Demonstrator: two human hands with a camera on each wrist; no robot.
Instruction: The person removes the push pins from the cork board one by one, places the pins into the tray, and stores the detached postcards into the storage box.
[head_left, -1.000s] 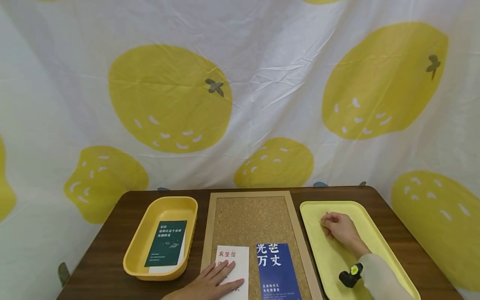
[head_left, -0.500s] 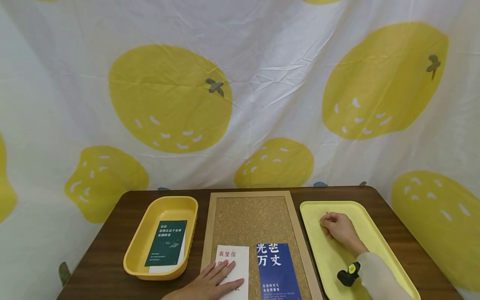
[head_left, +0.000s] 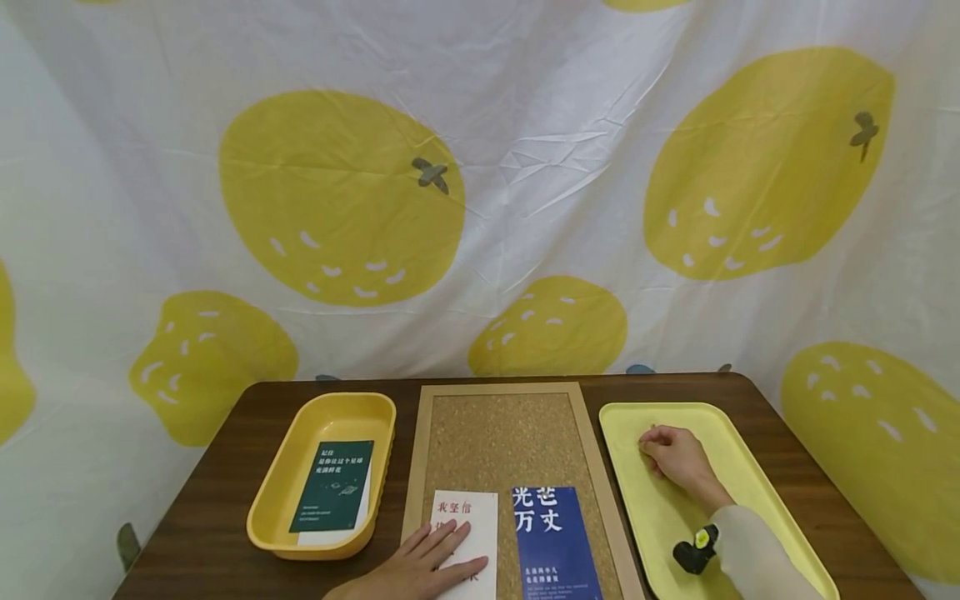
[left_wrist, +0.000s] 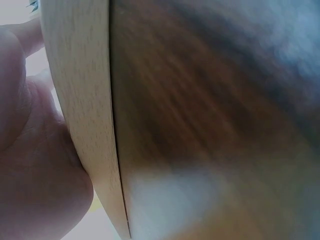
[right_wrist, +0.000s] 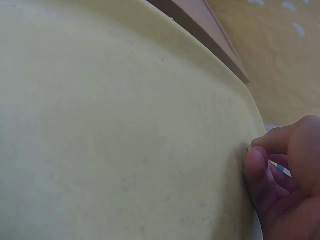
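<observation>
My left hand (head_left: 427, 562) rests on a white card (head_left: 480, 504) with red characters, its fingers spread across the lower part. The card lies on a cork board (head_left: 504, 433) with a pale wooden frame. To its right on the cork lies a blue card (head_left: 555, 533) with white characters. Over the far left part of a yellow tray (head_left: 723, 479), thumb and forefinger of my right hand (head_left: 678, 458) come together. A tiny pale piece (right_wrist: 249, 147) shows between these fingertips in the right wrist view; its kind is mostly hidden.
On the left stands a deeper orange-yellow basin (head_left: 262, 517), with a dark green card (head_left: 332, 487) lying over a white one inside. All this sits on a dark brown table (head_left: 202, 517). A white curtain (head_left: 540, 208) printed with lemons hangs behind its far edge.
My right hand and wrist have shifted very slightly left over the tray, fingertips still together. My left hand and the cards have stayed put.
</observation>
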